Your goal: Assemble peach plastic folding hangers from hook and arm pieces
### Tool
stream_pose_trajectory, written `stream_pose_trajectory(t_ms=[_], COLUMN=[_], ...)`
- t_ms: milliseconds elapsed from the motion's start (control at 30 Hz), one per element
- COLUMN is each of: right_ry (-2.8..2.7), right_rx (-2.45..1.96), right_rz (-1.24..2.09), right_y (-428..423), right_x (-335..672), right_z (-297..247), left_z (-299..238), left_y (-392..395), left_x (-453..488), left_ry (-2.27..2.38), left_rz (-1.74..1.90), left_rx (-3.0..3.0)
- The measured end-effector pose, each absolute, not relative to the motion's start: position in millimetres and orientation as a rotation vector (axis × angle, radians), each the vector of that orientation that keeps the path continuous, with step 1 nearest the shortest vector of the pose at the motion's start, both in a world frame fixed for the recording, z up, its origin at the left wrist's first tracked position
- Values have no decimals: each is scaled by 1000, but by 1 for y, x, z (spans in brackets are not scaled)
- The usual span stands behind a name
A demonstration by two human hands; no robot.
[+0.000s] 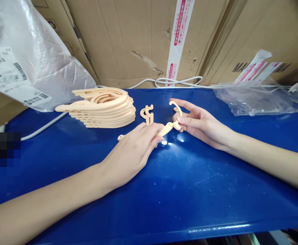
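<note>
My left hand (pixel 136 146) is closed around a peach plastic hanger arm (pixel 165 129), whose other end shows past the wrist side. Between the thumb and fingers of my right hand (pixel 202 124) is a hanger hook (pixel 178 108), its curve pointing up and its base close to the tip of the arm. Whether the two parts touch or are joined, I cannot tell. Several loose hooks (pixel 147 114) lie on the blue table (pixel 189 190) just behind my left hand. Further left stands a stack of matching hanger arms (pixel 105 112).
A white plastic mailing bag (pixel 44 58) with labels leans at the back left. Large cardboard boxes (pixel 128 37) form a wall behind the table. A white cable (pixel 179 81) runs along the back edge, and clear plastic bags (pixel 256 97) lie at the right.
</note>
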State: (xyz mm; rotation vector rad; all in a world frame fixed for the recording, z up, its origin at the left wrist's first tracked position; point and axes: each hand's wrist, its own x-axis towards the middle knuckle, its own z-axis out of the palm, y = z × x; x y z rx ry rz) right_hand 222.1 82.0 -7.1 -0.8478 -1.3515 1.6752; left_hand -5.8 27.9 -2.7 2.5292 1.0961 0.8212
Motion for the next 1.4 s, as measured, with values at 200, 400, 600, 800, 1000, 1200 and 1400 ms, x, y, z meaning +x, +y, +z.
stream_pose_trajectory(t_ms=[200, 400, 600, 800, 1000, 1200, 1400], right_ry=[-1412, -1395, -1385, -1436, -1587, -1819, -1969], right_rx=[-880, -878, -862, -871, -900, -942, -894], right_rz=[1667, 1665, 1690, 1629, 1469, 1130, 1055], right_y=[82, 81, 81, 80, 79, 75, 64], right_x=[224, 224, 223, 223, 223, 224, 220], right_z=[-6, -6, -5, -5, -8, -8, -2], left_z=[-5, -6, -4, -7, -10, -9, -1], left_y=[30, 30, 31, 30, 29, 29, 19], left_x=[-9, -9, -5, -6, -5, -3, -2], left_ry=[1083, 1061, 965, 1036, 1035, 1114, 1197], left_rz=[860, 908, 898, 881, 838, 724, 645], left_rx=[2541, 2555, 2648, 2719, 2843, 2883, 2744])
